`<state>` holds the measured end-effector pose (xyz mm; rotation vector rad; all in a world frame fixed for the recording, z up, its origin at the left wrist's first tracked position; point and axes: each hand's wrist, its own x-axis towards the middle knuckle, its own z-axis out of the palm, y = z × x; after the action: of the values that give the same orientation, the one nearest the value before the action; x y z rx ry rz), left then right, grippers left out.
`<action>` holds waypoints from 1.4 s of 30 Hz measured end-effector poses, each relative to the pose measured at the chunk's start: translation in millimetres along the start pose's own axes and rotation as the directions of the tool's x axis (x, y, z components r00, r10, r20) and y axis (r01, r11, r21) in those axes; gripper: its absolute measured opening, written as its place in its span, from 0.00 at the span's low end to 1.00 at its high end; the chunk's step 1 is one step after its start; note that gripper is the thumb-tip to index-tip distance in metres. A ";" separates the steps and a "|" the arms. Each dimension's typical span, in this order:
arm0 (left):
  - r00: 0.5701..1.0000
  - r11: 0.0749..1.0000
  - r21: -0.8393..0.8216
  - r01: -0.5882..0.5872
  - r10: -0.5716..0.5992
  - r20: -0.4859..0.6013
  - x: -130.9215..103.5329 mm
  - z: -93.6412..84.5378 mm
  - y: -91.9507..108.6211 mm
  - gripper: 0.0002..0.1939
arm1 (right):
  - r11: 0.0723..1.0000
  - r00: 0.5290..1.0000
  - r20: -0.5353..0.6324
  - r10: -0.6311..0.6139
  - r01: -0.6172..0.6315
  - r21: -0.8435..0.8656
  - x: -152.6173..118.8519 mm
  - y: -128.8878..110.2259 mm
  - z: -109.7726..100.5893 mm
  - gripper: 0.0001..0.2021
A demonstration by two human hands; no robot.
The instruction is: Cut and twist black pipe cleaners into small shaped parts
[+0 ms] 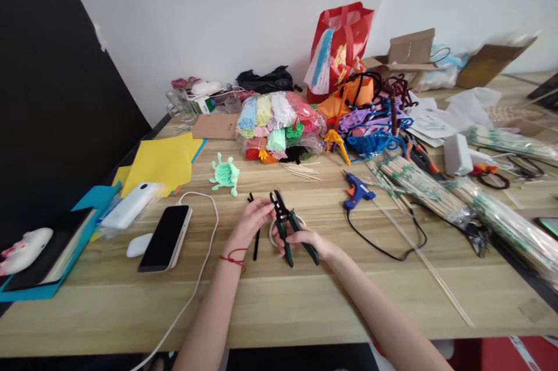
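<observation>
My right hand (300, 238) is wrapped round the dark green handles of wire-stripper pliers (282, 215), whose black jaws point away from me and stand apart. Close beside those jaws is my left hand (257, 218), its fingertips pinched together; whatever they hold is too small to make out. Under the left hand lies a black pipe cleaner (256, 245). A white ring-shaped thing (272, 234) shows partly behind my right hand. Farther off to the left sits a mint-green fuzzy figure (225, 174) with knobbed limbs.
A blue glue gun (357, 189) and its black cord lie to the right, near bagged wooden sticks (422, 188). Bundled pipe cleaners (276, 127) and a red bag (340, 48) stand behind. On the left are a phone (166, 238), a white cable (209, 252) and yellow sheets (161, 163).
</observation>
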<state>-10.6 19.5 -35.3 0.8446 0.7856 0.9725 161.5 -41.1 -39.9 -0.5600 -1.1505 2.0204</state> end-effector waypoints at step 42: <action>0.669 0.247 0.812 -0.528 0.711 0.218 -6.9 8.2 -5.4 0.05 | 0.969 0.999 0.042 -0.003 -0.008 0.248 3.6 -2.6 0.9 0.15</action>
<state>-4.0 9.5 -35.1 2.0900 1.1461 1.4225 159.6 -38.0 -37.2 -0.3940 -0.9011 2.1467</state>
